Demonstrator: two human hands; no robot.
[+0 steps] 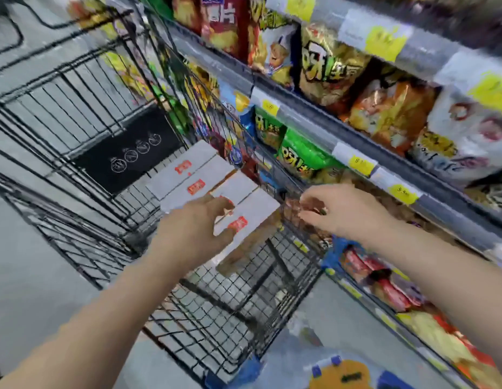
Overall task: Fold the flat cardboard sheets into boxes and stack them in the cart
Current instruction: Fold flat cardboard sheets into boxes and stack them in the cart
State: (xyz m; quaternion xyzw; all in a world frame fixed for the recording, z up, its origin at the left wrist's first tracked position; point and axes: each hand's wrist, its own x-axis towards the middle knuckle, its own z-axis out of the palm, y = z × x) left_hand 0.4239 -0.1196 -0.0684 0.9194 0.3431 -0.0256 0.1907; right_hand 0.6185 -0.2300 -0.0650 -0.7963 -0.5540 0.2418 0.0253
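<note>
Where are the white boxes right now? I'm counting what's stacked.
In the head view, the boxes lie inside the cart, against its right wall beside the snack shelf, with the left hand on the nearest one.

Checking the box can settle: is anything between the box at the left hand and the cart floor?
Nothing visible does. The left hand rests on the near box, already inside the cart beside the other boxes; beneath it is hidden.

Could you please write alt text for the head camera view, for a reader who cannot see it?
A person's left hand rests on white boxes with red labels stacked in a black wire shopping cart. The right hand reaches over the cart's right side, fingers loosely curled and holding nothing visible. Store shelves of snack bags run along the right.
</note>
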